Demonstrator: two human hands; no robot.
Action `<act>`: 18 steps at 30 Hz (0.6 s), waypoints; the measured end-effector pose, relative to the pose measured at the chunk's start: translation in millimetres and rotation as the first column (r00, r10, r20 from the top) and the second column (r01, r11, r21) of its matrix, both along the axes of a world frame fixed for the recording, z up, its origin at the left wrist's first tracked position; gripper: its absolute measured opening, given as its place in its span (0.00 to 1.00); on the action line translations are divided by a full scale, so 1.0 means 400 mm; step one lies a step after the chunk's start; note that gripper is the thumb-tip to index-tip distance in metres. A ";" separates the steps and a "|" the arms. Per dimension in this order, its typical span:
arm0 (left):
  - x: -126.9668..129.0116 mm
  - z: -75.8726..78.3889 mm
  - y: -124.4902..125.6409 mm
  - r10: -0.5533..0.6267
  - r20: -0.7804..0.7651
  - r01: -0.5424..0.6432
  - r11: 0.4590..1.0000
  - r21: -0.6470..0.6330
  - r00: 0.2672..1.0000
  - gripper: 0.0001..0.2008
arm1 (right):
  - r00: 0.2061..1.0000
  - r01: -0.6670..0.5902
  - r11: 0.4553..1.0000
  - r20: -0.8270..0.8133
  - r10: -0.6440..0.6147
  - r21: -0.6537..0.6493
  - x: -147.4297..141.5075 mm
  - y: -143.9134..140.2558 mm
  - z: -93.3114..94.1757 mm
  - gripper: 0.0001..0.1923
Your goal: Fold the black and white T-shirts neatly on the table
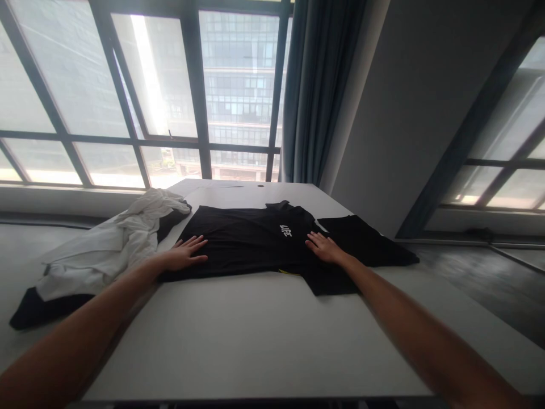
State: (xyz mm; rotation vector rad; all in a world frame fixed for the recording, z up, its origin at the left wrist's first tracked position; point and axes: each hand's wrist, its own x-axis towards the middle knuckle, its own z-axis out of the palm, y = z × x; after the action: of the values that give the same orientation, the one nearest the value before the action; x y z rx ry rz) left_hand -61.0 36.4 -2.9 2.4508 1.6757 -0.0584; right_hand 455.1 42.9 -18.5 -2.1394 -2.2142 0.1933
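A white table (255,341) is seen nearest. On it a black T-shirt (251,241) is spread flat, pressed by the left hand (185,254) and right hand (324,247), both open-palmed, nothing grasped. White and black clothes (106,244) are heaped to the left, with windows (170,91) beyond.

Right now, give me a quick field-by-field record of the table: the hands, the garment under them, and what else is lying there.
left hand: flat, palm down, fingers spread on the left part of the black short-sleeved T-shirt
right hand: flat, palm down on the shirt's right side, near the sleeve
T-shirt state: spread flat, white print facing up
surface: white table, bare in front of the shirt
left of shirt: crumpled pile of white and black clothes, hanging over the table edge
behind: large windows, grey-blue curtain
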 end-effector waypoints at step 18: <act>-0.116 0.072 -0.034 -0.011 0.002 0.011 0.969 -0.247 1.000 0.62 | 0.954 -0.158 0.968 -0.282 0.100 -0.194 0.141 -0.094 0.130 0.49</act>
State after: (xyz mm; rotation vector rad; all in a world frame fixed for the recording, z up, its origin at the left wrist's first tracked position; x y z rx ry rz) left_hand -107.5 22.8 26.0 2.2751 1.5498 -0.2519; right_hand 511.4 5.5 33.3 -1.9184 -2.2579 0.7174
